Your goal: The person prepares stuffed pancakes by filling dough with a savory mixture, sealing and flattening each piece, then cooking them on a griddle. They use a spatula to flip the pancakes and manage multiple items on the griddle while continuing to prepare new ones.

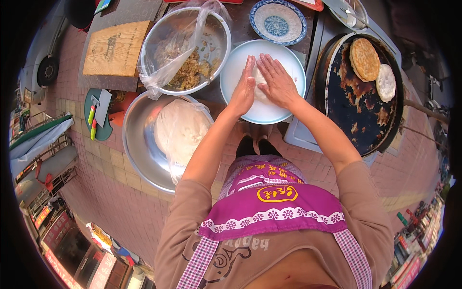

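A pale piece of dough (260, 92) lies on a round white plate with a light blue rim (231, 68). My left hand (245, 86) is turned on edge along the dough's left side, its fingers straight and close together. My right hand (276, 80) lies flat over the dough's right side, palm down, fingers extended. Together the hands cover much of the dough, so its full outline is hidden. To the left, a large bowl (142, 67) holds a brown chopped filling (189, 72) under a partly drawn-back plastic sheet (180, 59).
A steel basin (139, 144) holds a large dough mass (180, 128) under plastic. On the right, a griddle (355, 126) carries a browned flatbread (364, 59) and a pale one (386, 83). A cleaver (103, 106) rests on a green board (104, 133). A blue-patterned plate (278, 23) and wooden box (113, 48) stand beyond.
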The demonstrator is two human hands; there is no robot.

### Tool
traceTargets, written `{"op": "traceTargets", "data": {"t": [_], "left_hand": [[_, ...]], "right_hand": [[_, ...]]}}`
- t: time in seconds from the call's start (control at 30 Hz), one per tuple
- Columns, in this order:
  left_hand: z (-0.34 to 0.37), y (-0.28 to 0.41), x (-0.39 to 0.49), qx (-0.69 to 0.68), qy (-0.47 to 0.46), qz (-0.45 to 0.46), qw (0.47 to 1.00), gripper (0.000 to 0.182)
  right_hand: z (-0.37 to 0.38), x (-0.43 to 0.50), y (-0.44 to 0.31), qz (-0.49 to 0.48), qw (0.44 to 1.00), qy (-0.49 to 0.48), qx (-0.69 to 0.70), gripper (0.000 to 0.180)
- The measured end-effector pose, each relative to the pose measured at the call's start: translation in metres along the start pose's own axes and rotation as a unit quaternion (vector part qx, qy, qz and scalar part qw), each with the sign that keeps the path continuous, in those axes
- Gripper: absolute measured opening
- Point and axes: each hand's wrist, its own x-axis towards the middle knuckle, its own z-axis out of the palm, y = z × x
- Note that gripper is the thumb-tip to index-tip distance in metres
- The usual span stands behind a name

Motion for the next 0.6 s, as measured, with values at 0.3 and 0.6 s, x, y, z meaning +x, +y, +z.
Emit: {"op": "traceTargets", "data": {"t": [0.3, 0.6], "left_hand": [[-0.011, 0.017, -0.021, 0.181, 0.007, 0.026, 0.983, 0.081], [-0.026, 0.021, -0.015, 0.36, -0.039, 0.065, 0.93, 0.078]], "right_hand": [[0.013, 0.012, -0.017, -0.089, 0.988, -0.13, -0.012, 0.061], [-0.011, 0.005, 0.01, -0.094, 0.987, -0.11, -0.065, 0.061]]}}
